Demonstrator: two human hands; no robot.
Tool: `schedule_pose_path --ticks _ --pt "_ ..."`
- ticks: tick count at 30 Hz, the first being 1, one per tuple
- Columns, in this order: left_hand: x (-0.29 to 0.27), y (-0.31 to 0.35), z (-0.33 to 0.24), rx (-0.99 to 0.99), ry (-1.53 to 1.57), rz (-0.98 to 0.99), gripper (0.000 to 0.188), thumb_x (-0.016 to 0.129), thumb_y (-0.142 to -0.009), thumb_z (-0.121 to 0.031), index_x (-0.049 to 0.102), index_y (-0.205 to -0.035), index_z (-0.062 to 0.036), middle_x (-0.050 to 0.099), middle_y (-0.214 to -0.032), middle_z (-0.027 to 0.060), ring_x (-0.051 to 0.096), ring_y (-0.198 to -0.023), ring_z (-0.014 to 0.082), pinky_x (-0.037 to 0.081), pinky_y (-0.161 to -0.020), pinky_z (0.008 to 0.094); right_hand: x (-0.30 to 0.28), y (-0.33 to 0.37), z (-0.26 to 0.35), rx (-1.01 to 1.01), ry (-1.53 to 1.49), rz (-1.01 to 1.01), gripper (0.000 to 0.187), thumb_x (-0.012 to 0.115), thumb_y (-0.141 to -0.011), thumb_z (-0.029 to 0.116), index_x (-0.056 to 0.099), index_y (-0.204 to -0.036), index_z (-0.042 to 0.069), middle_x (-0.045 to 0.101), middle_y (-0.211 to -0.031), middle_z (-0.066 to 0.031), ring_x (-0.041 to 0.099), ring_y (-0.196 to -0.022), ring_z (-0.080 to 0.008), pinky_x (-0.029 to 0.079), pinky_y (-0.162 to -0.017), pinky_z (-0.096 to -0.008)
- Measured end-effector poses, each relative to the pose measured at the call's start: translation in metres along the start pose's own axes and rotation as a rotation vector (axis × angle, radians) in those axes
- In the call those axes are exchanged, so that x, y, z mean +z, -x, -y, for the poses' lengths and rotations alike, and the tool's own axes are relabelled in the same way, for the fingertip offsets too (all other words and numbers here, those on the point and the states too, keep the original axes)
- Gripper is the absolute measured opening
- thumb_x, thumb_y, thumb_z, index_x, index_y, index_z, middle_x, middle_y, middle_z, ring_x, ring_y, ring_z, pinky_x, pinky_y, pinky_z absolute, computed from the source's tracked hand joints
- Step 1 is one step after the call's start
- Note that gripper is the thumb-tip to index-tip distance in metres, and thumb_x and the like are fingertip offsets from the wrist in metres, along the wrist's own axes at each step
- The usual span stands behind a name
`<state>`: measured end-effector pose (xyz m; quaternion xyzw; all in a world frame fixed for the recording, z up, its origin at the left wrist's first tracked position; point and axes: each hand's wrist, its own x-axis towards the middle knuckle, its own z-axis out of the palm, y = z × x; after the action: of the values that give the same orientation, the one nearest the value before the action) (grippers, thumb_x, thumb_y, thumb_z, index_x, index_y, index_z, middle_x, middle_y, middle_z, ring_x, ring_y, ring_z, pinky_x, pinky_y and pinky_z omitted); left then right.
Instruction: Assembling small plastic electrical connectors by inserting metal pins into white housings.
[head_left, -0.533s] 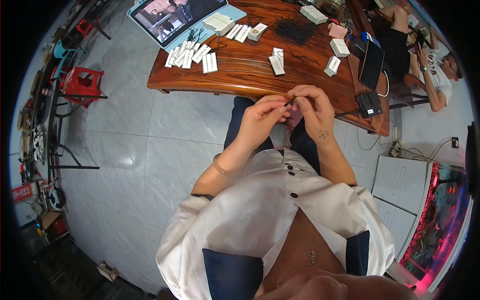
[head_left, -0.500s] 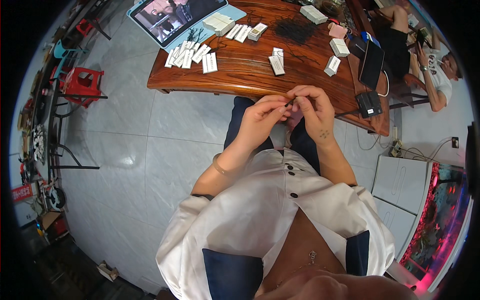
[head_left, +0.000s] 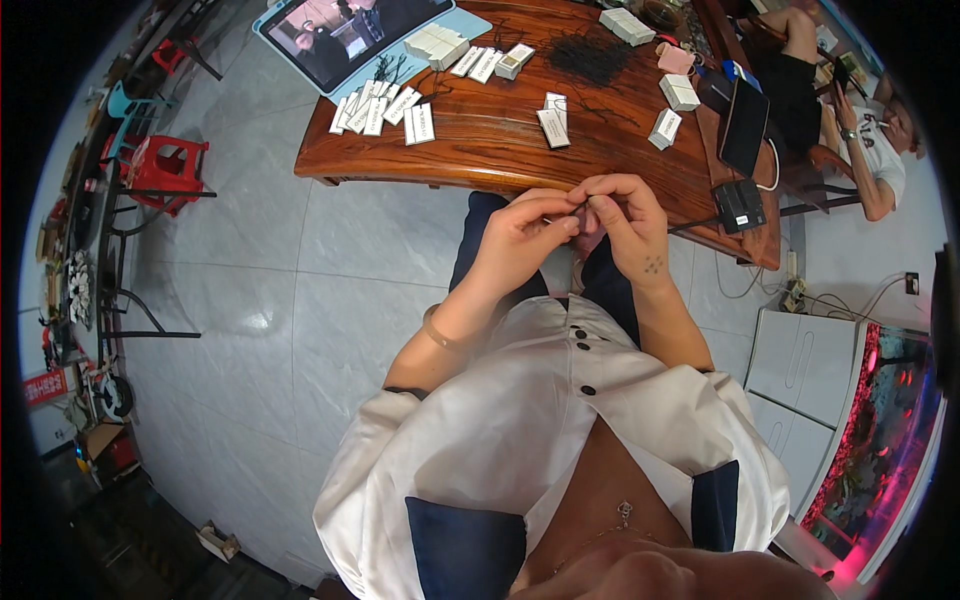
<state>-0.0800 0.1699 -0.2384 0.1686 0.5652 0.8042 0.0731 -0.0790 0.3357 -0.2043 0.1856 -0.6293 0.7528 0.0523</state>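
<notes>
Over my lap, just off the table's near edge, my two hands meet at the fingertips. My left hand (head_left: 522, 232) is closed in a pinch, and so is my right hand (head_left: 632, 222). Between them runs a short bit of thin black cord (head_left: 582, 208), mostly covered by the fingers. On the wooden table (head_left: 480, 150), white printed tags (head_left: 420, 124) lie fanned out at the left, some with black cords. Two more tags (head_left: 553, 128) overlap straight beyond my hands. Farther back spreads a tangled heap of black cords (head_left: 590, 60).
Stacks of white tags (head_left: 437, 45) stand at the back, and small stacks (head_left: 664, 130) at the right. A tablet (head_left: 355, 35) in a light blue case plays video. A phone-like black device (head_left: 744, 130) leans near a black box (head_left: 739, 206). Another person (head_left: 870, 150) sits at the far right.
My fingers have shifted slightly around the black cord, with the left fingertips turned a little. The picture on the tablet has changed. Things on the table stay in place.
</notes>
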Motion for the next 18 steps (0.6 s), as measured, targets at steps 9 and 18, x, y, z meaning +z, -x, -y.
schedule_pose_path --ticks 9,18 --pt "0.008 -0.002 -0.013 0.175 -0.272 -0.081 0.011 0.065 -0.079 0.004 0.064 -0.091 0.0035 0.062 -0.098 0.0100 0.063 -0.081 0.0132 0.053 -0.063 0.0225 0.006 0.001 0.002 0.168 -0.173 -0.002 0.010 0.046 -0.098 0.008 0.046 -0.106 0.001 0.059 -0.084 -0.0082 0.053 -0.058 -0.0086 0.042 -0.048 -0.0189" --pt "-0.001 -0.003 -0.004 0.045 -0.226 -0.057 0.011 0.063 -0.084 0.003 0.063 -0.094 0.0050 0.063 -0.096 0.0098 0.065 -0.080 0.0161 0.054 -0.067 0.0240 0.005 -0.007 -0.004 0.095 -0.209 -0.107 0.011 0.048 -0.098 0.010 0.046 -0.105 0.002 0.054 -0.077 -0.0059 0.051 -0.057 -0.0078 0.042 -0.048 -0.0188"
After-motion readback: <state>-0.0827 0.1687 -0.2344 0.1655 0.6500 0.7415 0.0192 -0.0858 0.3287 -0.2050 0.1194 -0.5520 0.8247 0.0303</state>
